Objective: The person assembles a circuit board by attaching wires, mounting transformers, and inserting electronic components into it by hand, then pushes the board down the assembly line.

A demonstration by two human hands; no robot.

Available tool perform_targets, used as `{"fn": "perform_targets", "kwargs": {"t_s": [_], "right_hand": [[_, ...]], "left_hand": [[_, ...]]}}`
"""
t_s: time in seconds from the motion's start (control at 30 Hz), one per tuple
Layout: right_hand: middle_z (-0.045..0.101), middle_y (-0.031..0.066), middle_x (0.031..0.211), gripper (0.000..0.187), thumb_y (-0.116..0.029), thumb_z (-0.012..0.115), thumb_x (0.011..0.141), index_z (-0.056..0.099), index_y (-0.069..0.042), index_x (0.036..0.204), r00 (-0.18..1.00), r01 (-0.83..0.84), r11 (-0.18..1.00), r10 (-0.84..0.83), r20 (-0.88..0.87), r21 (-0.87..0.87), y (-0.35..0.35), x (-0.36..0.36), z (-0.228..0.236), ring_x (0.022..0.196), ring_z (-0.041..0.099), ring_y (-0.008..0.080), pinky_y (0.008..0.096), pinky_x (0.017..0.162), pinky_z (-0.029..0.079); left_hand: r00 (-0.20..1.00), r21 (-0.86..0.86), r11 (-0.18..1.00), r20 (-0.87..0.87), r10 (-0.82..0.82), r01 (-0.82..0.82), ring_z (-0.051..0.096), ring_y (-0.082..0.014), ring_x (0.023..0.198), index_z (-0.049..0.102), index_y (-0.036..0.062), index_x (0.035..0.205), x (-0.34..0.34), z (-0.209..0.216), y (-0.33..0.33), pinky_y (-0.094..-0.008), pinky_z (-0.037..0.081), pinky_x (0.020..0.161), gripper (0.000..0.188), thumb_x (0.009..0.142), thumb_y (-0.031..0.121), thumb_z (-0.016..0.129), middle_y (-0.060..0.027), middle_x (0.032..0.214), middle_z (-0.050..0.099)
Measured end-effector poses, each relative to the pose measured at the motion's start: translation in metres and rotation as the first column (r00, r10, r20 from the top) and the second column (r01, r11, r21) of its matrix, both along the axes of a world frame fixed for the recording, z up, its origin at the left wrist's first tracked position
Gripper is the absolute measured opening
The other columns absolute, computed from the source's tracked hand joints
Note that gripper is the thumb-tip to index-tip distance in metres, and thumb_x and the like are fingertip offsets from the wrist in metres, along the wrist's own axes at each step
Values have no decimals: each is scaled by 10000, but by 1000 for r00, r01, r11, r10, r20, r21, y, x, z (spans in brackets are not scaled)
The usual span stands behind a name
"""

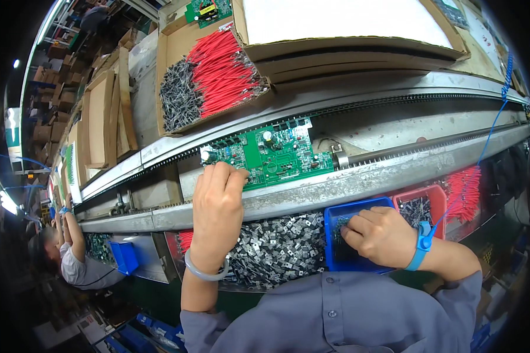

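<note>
A green circuit board (pixel 277 154) with white, black and metal parts sits between the rails of a conveyor. At its near left part my left hand (pixel 219 197) bends over, fingers pressed together; anything between the fingertips is hidden. My right hand (pixel 384 235) reaches into a blue bin (pixel 359 203), its fingers curled among small dark parts that I cannot make out. Between the hands lies a heap of three-legged transistors (pixel 277 250). A pale bangle (pixel 206 269) circles my left wrist, and a blue wrist strap (pixel 419 246) circles the right one.
Beyond the conveyor rail (pixel 265 203), a cardboard box (pixel 162 106) holds red wires (pixel 224 70) and grey leaded parts. A pink bin (pixel 439 197) and more red wires (pixel 464 194) stand right. A blue cord (pixel 477 167) runs from my strap. Another person (pixel 79 259) works far left.
</note>
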State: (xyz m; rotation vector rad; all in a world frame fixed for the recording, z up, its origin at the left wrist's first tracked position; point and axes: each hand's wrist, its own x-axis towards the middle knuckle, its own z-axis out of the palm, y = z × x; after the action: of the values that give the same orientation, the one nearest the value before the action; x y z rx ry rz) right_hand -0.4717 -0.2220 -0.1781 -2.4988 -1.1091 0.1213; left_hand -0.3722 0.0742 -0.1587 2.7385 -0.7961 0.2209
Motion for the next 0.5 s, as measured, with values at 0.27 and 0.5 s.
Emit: {"fn": "perform_targets", "kwargs": {"t_s": [0.27, 0.5], "right_hand": [[574, 49, 772, 101, -128, 648, 766, 652, -41, 818, 999, 27, 1000, -28, 32, 14, 2, -1, -1, 712, 637, 203, 342, 603, 499], [575, 47, 779, 109, -123, 647, 766, 668, -46, 841, 999, 24, 997, -26, 19, 71, 1, 0, -3, 709, 637, 208, 347, 606, 512]], "left_hand": [[1000, -29, 1000, -8, -2, 1, 599, -319, 910, 714, -14, 967, 0, -1, 2, -426, 478, 810, 176, 805, -79, 685, -128, 936, 621], [999, 6, 1000, -45, 7, -7, 603, -324, 875, 729, -8, 1003, 3, -7, 1, -439, 481, 793, 171, 839, -46, 703, -113, 909, 619]]}}
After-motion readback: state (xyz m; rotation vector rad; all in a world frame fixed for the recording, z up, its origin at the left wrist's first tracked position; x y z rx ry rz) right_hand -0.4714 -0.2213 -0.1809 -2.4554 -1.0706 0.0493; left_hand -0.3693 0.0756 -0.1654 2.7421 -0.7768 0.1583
